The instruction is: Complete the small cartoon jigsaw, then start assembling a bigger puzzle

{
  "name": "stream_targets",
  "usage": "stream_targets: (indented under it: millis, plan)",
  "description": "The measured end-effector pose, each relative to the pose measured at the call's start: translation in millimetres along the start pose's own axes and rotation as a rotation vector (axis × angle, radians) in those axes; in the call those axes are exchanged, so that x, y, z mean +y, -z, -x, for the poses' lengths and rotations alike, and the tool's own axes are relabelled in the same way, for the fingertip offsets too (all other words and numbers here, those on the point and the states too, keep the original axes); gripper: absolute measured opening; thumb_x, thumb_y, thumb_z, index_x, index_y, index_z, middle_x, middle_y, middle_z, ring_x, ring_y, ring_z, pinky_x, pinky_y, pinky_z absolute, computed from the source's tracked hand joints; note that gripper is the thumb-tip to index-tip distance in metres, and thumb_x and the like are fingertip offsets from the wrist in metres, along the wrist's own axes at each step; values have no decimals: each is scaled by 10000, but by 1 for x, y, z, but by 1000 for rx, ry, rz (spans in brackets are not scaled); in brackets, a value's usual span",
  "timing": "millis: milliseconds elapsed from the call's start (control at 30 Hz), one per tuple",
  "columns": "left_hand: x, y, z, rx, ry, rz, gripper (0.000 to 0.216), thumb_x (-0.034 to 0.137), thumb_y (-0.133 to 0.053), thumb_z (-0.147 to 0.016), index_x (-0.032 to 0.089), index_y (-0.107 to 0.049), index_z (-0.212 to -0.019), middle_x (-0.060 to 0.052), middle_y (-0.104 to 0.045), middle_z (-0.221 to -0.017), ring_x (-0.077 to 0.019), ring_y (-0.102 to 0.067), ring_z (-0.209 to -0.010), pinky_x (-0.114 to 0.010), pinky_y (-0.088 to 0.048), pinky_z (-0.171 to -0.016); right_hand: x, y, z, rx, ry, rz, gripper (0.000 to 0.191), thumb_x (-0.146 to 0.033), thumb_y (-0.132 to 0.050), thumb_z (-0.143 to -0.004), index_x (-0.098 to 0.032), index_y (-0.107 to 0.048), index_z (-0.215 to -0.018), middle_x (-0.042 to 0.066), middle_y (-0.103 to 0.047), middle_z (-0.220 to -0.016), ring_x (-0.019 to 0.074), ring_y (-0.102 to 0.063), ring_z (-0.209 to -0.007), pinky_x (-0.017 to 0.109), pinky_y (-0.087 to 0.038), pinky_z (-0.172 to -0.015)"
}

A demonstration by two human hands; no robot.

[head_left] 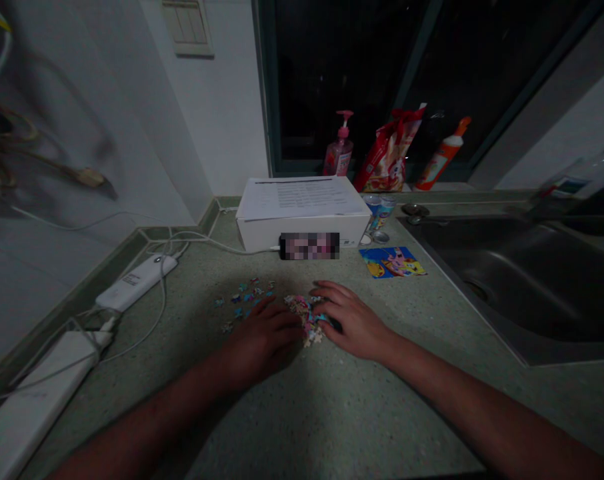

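Small jigsaw puzzle pieces (pixel 311 333) lie in a pile on the green speckled countertop (pixel 342 427), between my two hands. My left hand (pixel 266 333) rests palm down at the pile's left side, fingers stretched out and touching its edge. On the other side, my right hand (pixel 355 319) curves around the pieces with its fingers apart and fingertips among them. Neither hand visibly grips a piece, though the undersides of both are hidden. More loose pieces (pixel 239 298), some blue and some pale, are scattered beyond my left hand.
A white box (pixel 302 200) with a printed sheet stands behind, a phone (pixel 309 247) leaning on its front. Right of it are a cartoon picture card (pixel 393 262) and small tubs (pixel 381 208). A sink (pixel 527 280) lies right; power strips (pixel 42 393) and cables lie left.
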State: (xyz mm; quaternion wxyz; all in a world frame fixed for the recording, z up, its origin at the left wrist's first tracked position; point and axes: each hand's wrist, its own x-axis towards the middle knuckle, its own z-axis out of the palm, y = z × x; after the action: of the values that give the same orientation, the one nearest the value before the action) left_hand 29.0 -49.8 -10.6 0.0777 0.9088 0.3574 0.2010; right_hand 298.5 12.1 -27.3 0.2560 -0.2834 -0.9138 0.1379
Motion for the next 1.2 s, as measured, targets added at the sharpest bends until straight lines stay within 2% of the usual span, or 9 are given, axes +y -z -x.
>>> stream_targets:
  millis: [267,600,733,867,1033,1133,1200]
  plan:
    - [0,0,-1,21,-33,20,225,198,-645,-1035,283,-738,-1222,-13,-789,-1245,-252,-667,-1204,-517,-364,-1189,0,1,0,16,-19,21,227,-147,-621,-958,-224,-709,-1153,131,-702,-1377,332,-523,-1482,615,-487,-1188]
    - [-1,-2,1,26,-32,34,226,208,-635,-1049,287,-739,-1232,-10,-795,-1252,-240,-681,-1195,-531,-335,-1228,12,5,2,60,-64,83,279,-96,-586,-930,-233,-714,-1136,118,-706,-1374,323,-548,-1455,614,-494,-1189]
    - [0,0,1,34,6,48,224,203,-645,-1040,281,-735,-1230,-17,-795,-1261,-236,-678,-1207,-522,-339,-1228,22,15,1,83,-78,141,256,-109,-570,-968,-212,-737,-1133,133,-722,-1349,340,-572,-1420,620,-505,-1177]
    - [2,1,1,2,-15,47,291,187,-639,-1032,263,-701,-1306,-36,-773,-1317,-253,-667,-1245,-549,-347,-1228,29,32,-1,104,-90,157,262,-134,-569,-990,-234,-752,-1149,114,-722,-1347,337,-574,-1417,632,-512,-1162]
    - [4,1,0,-11,-32,58,272,201,-620,-1042,267,-715,-1289,-32,-782,-1294,-253,-674,-1232,-531,-380,-1222,21,44,-2,30,-70,157,258,-142,-611,-979,-248,-764,-1158,112,-719,-1367,336,-564,-1430,617,-506,-1169]
    - [4,0,-1,-4,-28,57,254,187,-628,-1032,266,-731,-1251,-26,-788,-1268,-248,-680,-1217,-521,-392,-1214,16,38,-1,-25,-46,151,274,-123,-598,-980,-232,-760,-1172,121,-717,-1379,323,-564,-1433,587,-511,-1176]
    - [4,0,-2,5,-24,58,251,188,-638,-1028,268,-734,-1246,-24,-787,-1267,-247,-680,-1214,-520,-392,-1214,15,30,1,-7,-47,143,295,-110,-584,-984,-232,-755,-1191,124,-711,-1385,313,-566,-1431,580,-517,-1174]
